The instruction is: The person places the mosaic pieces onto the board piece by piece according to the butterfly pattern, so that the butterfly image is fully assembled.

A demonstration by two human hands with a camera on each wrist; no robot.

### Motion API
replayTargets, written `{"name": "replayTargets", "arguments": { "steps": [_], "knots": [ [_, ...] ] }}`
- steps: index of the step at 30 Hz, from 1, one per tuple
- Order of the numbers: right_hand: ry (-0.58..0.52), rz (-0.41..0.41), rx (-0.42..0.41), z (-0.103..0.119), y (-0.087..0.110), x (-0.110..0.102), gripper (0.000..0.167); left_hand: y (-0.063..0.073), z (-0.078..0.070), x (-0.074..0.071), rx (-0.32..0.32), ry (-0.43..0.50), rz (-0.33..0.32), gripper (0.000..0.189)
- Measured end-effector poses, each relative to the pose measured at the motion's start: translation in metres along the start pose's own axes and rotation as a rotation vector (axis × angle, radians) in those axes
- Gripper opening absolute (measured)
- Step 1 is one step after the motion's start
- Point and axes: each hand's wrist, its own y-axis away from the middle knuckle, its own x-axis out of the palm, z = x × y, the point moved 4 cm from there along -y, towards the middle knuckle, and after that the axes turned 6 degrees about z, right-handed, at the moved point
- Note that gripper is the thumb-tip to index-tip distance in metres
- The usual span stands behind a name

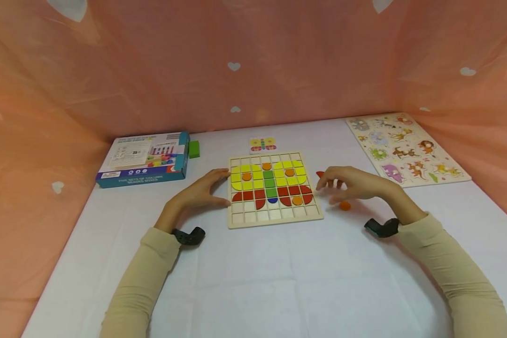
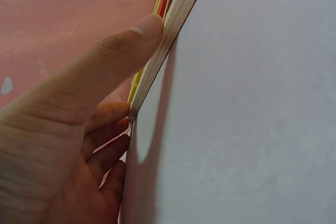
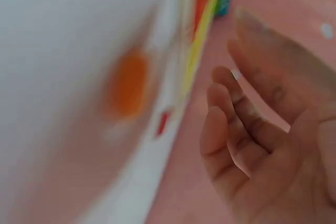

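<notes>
A square wooden grid board (image 1: 287, 214) lies on the table, filled with yellow, red, green, orange and blue pieces in a butterfly-like pattern. At its left edge is my left hand (image 1: 198, 190), thumb and fingers spread. In the left wrist view the thumb (image 2: 149, 27) and fingertips touch the board's side. Just off the right edge hovers my right hand (image 1: 350, 183), fingers loosely bent with nothing between them. Below it an orange disc (image 1: 345, 205) lies on the cloth, blurred in the right wrist view. A red piece (image 1: 319, 173) lies beside the board, partly hidden by that hand.
Behind the board lies a small pattern card (image 1: 263, 145). A boxed toy set (image 1: 143, 159) and a green block (image 1: 194, 149) stand at the back left. An animal puzzle board (image 1: 405, 150) lies at the back right. A pink curtain (image 1: 253, 56) hangs behind the table.
</notes>
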Motion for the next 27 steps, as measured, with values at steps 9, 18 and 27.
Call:
{"name": "replayTargets", "arguments": {
  "steps": [9, 18, 27],
  "knots": [
    [-0.082, 0.065, 0.032, -0.03, 0.042, 0.014, 0.03, 0.002, 0.0, -0.001, -0.005, 0.002, -0.001, 0.092],
    [-0.038, 0.009, -0.008, -0.029, 0.036, 0.015, 0.021, -0.001, 0.001, 0.0, 0.023, -0.03, -0.013, 0.09],
    [0.017, -0.045, -0.048, 0.015, -0.012, 0.017, 0.02, -0.001, 0.0, 0.0, 0.023, -0.014, -0.004, 0.091]
  ]
}}
